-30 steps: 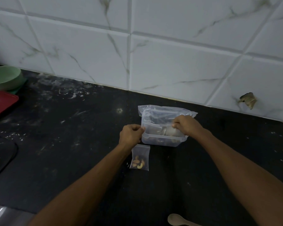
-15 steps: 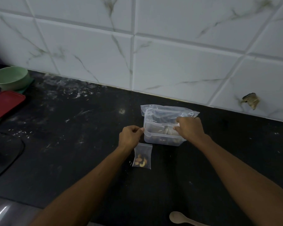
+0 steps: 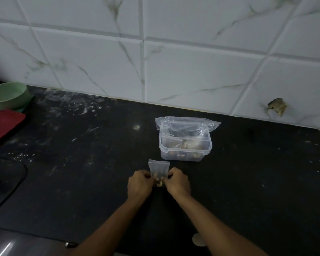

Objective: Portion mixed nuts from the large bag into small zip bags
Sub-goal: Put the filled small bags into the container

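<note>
Left hand (image 3: 139, 183): gripping the left side of the small zip bag, its fingers (image 3: 148, 176) curling in and pinching the plastic.
Right hand (image 3: 177, 182): holding the right side of the same bag, fingers curling round and pinching its edge.
Small zip bag (image 3: 158, 168): standing between the 2 hands just in front of the clear container, its top edge sticking up above the knuckles; pale nuts (image 3: 158, 181) are sitting low inside.
Clear container (image 3: 185, 151): resting on the dark surface (image 3: 81, 172) near the tiled wall, with the large bag (image 3: 187, 124) lying in and behind it.
Far left: 1 green bowl (image 3: 6, 95) and 1 red lid (image 3: 5, 125) are sitting well apart from the hands.
Near edge: 1 pale spoon (image 3: 198, 240) is peeking out beside the right forearm.
</note>
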